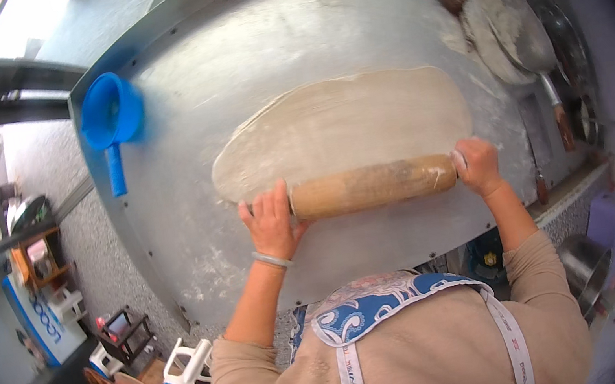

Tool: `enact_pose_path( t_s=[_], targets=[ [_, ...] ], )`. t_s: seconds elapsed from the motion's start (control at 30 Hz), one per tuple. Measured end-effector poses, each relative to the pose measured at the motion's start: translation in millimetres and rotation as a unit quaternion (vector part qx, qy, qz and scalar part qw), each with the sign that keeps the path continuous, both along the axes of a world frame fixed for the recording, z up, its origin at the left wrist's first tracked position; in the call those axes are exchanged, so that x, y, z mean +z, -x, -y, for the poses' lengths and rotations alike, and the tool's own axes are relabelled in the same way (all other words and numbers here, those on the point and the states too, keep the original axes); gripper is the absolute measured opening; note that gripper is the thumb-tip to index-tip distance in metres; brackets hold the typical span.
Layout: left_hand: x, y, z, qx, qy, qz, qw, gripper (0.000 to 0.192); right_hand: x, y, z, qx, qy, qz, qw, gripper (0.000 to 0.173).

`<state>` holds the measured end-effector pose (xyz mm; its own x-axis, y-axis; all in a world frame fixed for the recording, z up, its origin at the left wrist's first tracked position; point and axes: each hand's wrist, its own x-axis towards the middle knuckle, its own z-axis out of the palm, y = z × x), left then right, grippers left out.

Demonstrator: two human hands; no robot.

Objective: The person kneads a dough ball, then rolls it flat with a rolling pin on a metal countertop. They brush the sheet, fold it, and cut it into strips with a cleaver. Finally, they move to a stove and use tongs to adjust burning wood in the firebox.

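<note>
A wide, flattened oval sheet of pale dough lies on the metal worktop. Along its near edge rests a thick wooden rolling pin. My left hand is over the pin's left handle, fingers pointing away from me and a pale bangle at the wrist. The right handle is wrapped by the curled fingers of my right hand. Most of both handles is hidden under my hands.
A blue plastic dipper stands at the worktop's left edge. On the right lie a metal scoop with flour and a flat blade with a wooden handle. White plastic stools are on the floor at lower left.
</note>
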<state>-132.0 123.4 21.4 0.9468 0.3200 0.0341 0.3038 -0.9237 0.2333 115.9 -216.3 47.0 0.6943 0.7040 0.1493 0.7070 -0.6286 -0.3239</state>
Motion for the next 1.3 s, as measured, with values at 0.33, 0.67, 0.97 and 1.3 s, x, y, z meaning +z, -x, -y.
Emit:
enact_pose_path(
  t_s=[0.33,0.67,0.97,1.3],
  targets=[
    [24,45,-121,0.092,-0.086,0.058,0.99,0.091,-31,24,-210,-0.014,-0.175,0.162,0.971,0.014],
    [-1,44,-146,0.093,-0.054,0.09,0.99,0.094,-63,6,-215,0.011,-0.112,0.182,0.977,0.013],
    [-6,47,-153,0.097,-0.037,0.123,0.987,0.088,-34,24,-222,0.065,-0.117,0.174,0.976,0.01],
    [7,42,-164,0.109,0.035,0.097,0.989,0.092,-101,12,-196,0.076,-0.082,0.198,0.974,0.017]
  ],
)
